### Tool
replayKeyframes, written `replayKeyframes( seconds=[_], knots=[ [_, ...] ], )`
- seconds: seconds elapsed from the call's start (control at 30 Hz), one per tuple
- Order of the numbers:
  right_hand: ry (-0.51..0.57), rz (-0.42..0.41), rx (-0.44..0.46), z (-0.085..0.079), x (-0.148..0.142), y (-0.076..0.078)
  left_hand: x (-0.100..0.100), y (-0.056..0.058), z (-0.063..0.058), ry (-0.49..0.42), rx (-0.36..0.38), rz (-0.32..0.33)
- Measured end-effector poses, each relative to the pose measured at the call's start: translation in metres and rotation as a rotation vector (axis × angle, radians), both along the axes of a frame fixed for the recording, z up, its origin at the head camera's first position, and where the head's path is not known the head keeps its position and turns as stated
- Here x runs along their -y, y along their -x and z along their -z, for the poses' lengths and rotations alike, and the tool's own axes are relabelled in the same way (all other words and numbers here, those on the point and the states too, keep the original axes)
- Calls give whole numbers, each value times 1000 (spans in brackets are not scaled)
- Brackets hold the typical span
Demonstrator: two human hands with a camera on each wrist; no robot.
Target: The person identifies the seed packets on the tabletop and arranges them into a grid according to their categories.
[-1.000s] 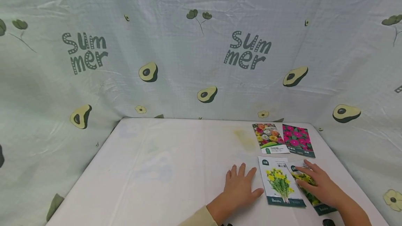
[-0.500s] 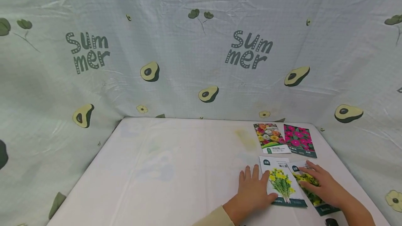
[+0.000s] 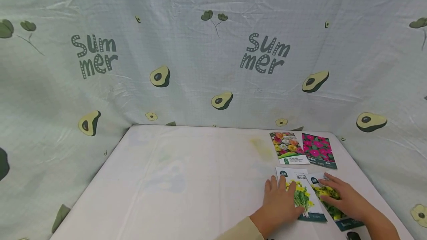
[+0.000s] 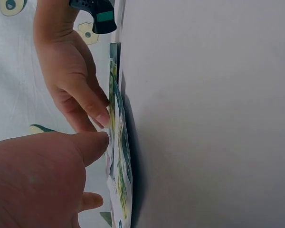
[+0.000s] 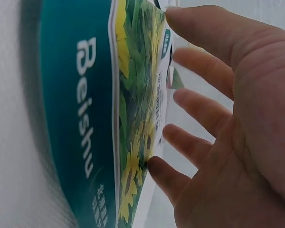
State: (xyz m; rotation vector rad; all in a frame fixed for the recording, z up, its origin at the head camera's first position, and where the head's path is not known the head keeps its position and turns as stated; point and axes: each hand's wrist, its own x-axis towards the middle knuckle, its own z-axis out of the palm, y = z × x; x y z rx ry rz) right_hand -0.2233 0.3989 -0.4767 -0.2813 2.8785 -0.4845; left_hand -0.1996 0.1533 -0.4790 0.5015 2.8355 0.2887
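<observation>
Spread over the left half of a white seed packet (image 3: 307,199) with yellow flowers on green stems is my left hand (image 3: 279,203). Its thumb lies low across the packet's picture, and the fingers point away from me. A second seed packet (image 3: 333,212), printed with yellow blooms, lies slightly slanted at its right. My right hand (image 3: 348,199) rests over that one, fingertips at its upper part. The right wrist view shows those fingers (image 5: 192,107) spread and nearly straight along the packet's printed face (image 5: 137,90). From the left wrist view, both packets appear edge-on, flat on the table.
Behind these lie a seed packet (image 3: 287,145) with mixed-colour blooms and one with pink flowers (image 3: 319,149), their edges overlapping. The white table (image 3: 173,184) stretches to the left. A hanging cloth (image 3: 193,55) printed with avocados stands along its back and sides.
My left hand has slid right, from beside the white packet onto its left half. The right hand stays over the second packet, and the packets look unmoved.
</observation>
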Motion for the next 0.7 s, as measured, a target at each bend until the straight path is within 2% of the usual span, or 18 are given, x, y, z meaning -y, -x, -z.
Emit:
replayKeyframes(
  seconds=[0.3,0.53,0.7],
  knots=[
    [-11,-14,14,4,-2,2,-12,2,0,-10,-47,13],
    [13,-12,76,4,-2,1,-22,4,8,20,-83,87],
    [13,1,81,6,-3,1,-25,6,9,34,-82,88]
  ],
)
